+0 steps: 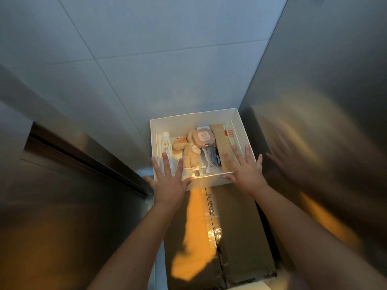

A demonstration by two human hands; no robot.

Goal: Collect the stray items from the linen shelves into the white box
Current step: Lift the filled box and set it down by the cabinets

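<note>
The white box (188,120) stands open on the far end of a brown cardboard carton (236,233). Inside lie a white tube (166,146), a beige plush toy (189,154), a round pink case (203,138), a white charger with cable (196,173), a dark packet (214,159) and a tan flat pack (223,147). My left hand (167,181) hovers with fingers spread over the box's near left corner. My right hand (245,170) is spread over the near right corner. Neither hand holds anything.
Shiny metal panels (335,101) close in on the right and on the left (62,206); the right one mirrors my hand. A dark slot (83,162) runs along the left panel. Grey tiled wall (157,59) rises behind the box.
</note>
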